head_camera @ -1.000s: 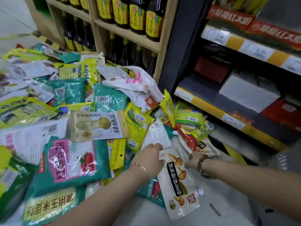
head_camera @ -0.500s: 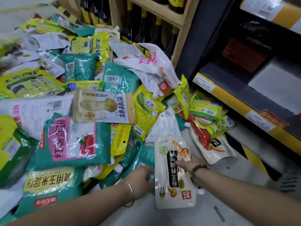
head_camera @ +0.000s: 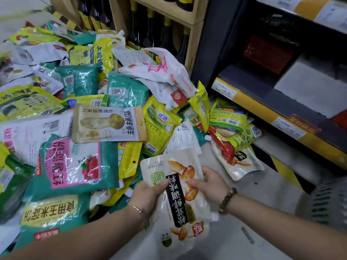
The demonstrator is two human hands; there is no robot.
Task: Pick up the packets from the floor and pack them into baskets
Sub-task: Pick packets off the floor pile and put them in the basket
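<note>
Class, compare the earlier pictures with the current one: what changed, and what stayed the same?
The white plastic pouch with a black label stripe lay on the floor a second ago; now the left grip and right grip both hold it, lifted toward the camera. The left grip came off the pile to take it. The teal packet with a pink label and the pile stayed put.

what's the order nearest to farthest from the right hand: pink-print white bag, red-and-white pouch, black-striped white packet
1. black-striped white packet, in the right hand
2. red-and-white pouch, floor to its right
3. pink-print white bag, back by the shelf
</note>
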